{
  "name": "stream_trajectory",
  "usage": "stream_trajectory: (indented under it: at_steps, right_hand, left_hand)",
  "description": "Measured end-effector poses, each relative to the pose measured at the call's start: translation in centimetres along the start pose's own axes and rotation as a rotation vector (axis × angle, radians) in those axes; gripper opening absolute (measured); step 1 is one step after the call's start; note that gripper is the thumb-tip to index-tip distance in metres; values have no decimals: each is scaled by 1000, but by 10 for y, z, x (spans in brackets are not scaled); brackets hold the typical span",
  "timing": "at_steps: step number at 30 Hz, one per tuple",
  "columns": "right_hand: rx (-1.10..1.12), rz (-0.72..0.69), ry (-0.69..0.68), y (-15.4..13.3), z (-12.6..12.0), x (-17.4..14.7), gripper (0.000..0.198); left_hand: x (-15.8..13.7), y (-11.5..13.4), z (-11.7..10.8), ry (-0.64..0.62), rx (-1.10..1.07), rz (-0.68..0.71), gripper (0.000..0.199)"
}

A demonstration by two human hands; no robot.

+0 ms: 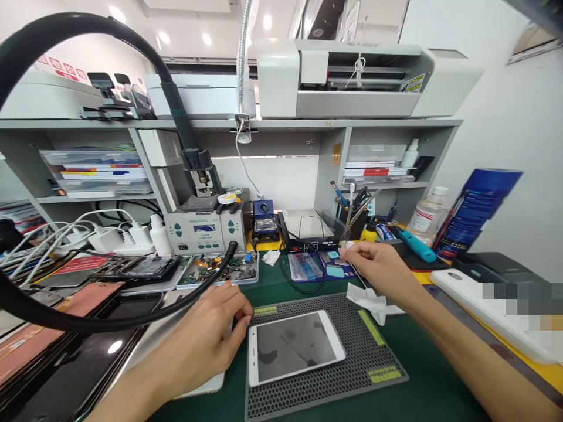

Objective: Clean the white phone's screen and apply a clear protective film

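Phone (297, 347) lay screen up on the grey mat (369, 351), and this mat was spread on the green counter (440, 363). Left hand (211, 328) was just beside the phone with its fingers curled; if they held something, I could not tell. Right hand (380, 266) was farther back, near the standing tools (350, 211); its fingers were nearly closed at the tips, and I could not tell what was between them. One tissue (369, 302) lay at the mat's edge. Behind, a grey shelf (299, 123) carried a white printer (352, 105), under round ceiling lights (268, 22).
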State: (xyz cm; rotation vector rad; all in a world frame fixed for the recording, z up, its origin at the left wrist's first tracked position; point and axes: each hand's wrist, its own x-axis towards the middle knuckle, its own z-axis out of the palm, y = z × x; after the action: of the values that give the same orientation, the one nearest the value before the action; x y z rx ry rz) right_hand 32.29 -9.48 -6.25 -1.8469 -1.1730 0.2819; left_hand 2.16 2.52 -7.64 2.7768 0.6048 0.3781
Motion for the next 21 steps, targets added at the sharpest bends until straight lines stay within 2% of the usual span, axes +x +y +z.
stream_trajectory:
  at_steps: [11,21]
  right_hand:
    - [-130,-38,138,8,-2,4,37]
    - [-142,-82,191,3,1,1,39]
  left_hand:
    - [0,-4,2,5,25,-20,22]
    - [1,0,-1,28,9,-28,20]
